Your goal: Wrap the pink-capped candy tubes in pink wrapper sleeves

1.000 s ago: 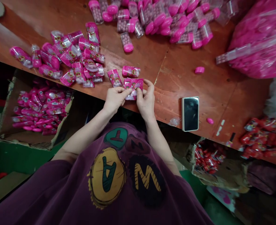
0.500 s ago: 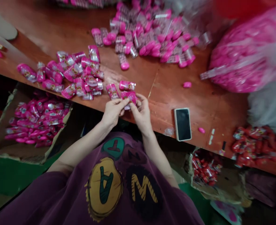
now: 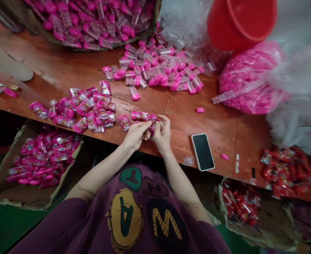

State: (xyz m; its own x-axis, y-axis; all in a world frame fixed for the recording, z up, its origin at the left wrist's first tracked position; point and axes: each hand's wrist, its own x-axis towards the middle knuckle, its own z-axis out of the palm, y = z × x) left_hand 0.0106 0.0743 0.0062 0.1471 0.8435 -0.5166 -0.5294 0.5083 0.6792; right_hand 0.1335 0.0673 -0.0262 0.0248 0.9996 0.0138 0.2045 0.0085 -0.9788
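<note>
Both my hands meet at the front edge of the wooden table (image 3: 182, 121), around one small pink candy bottle (image 3: 152, 117) with a printed wrapper. My left hand (image 3: 137, 135) pinches its left side, while the fingers of my right hand (image 3: 163, 135) close on its right side and lower end. Much of this bottle is hidden by my fingers. Just beyond and left of my hands lie a wrapped bottle (image 3: 139, 115) and another wrapped bottle (image 3: 124, 122). Farther left is a pile of wrapped pink bottles (image 3: 88, 106).
Clear bottles with pink caps (image 3: 158, 67) lie heaped behind my hands, below a full carton (image 3: 110, 46). At right are a phone (image 3: 203, 151), a bag of pink caps (image 3: 250, 81), a red bucket (image 3: 240, 24) and red packets (image 3: 285, 169). An open box (image 3: 15, 197) stands lower left.
My view has tilted up, bringing the carton and the red bucket into sight. Both hands still grip the bottle, which is now turned more upright, and my right fingers have curled in closer.
</note>
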